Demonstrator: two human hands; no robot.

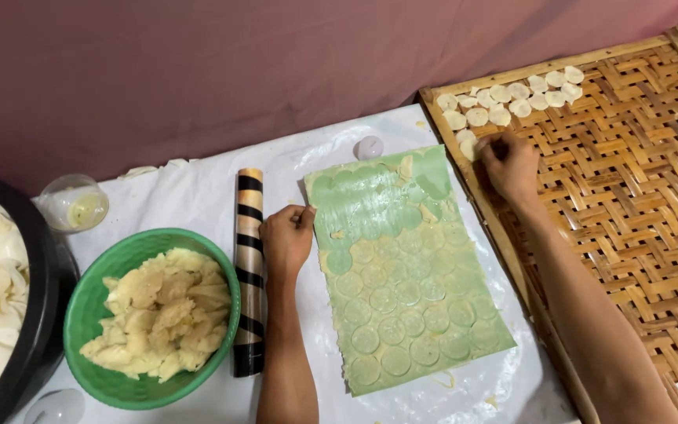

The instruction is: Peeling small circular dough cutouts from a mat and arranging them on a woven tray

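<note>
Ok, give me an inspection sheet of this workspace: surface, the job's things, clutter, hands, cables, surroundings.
Surface: white floured cloth.
Job's things: green mat with a thin dough sheet cut into rounds; cut discs laid on the woven bamboo tray.
Clutter: striped rolling pin, green bowl of dough lumps, small clear cup, black tub of pale pieces.
Hands: left hand on the mat's edge; right hand at a disc on the tray.
Cables: nothing seen.
Surroundings: pinkish backdrop.
</note>
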